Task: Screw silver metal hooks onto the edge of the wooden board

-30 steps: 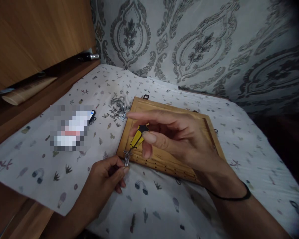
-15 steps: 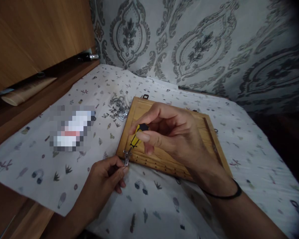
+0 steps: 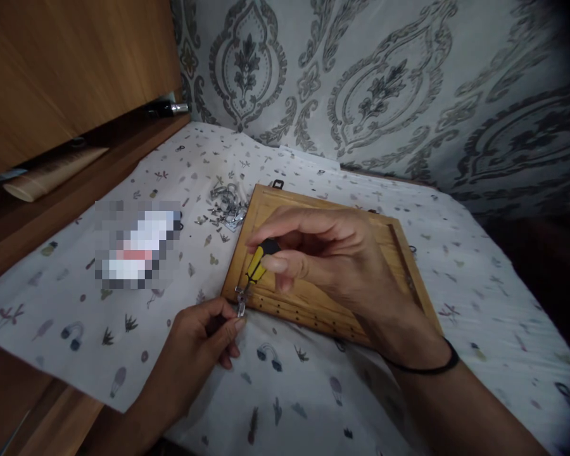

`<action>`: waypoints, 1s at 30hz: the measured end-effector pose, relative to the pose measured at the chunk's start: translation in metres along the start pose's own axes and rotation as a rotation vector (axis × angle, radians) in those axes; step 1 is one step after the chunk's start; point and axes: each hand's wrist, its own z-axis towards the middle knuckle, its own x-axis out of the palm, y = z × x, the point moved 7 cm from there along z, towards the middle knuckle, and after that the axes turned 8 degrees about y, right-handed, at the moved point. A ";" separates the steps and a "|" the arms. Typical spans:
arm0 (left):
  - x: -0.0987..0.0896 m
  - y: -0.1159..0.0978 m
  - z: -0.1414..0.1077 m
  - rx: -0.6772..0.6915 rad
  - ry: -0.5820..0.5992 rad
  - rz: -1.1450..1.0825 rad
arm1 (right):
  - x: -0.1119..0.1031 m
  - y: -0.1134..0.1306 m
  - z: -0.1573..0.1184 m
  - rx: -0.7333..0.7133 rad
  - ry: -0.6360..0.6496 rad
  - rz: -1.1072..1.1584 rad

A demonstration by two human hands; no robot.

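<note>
1 pale wall (image 3: 351, 82) with grey damask pattern, brown wooden cabinet (image 3: 76, 63) at left, dim light

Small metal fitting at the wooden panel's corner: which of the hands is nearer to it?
Left. The left hand pinches the small metal fitting by its near end; the right hand is above and right of it, holding the yellow-and-black screwdriver pointed at it.

Just one head-worn cam, pretty close in, looking forward and down across the cloth (image 3: 308, 383) toward its far edge.
</note>
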 end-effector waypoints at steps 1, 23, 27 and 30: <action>0.000 0.001 0.000 -0.002 -0.002 0.000 | 0.000 -0.001 0.001 -0.008 -0.017 -0.001; -0.001 0.004 0.001 -0.005 -0.003 0.012 | 0.001 -0.002 0.003 -0.002 -0.019 -0.009; 0.000 0.003 0.001 -0.007 0.003 0.005 | 0.001 -0.004 0.004 -0.026 -0.002 0.005; 0.000 0.002 0.000 -0.008 -0.003 -0.010 | 0.002 -0.004 0.001 0.000 0.059 0.017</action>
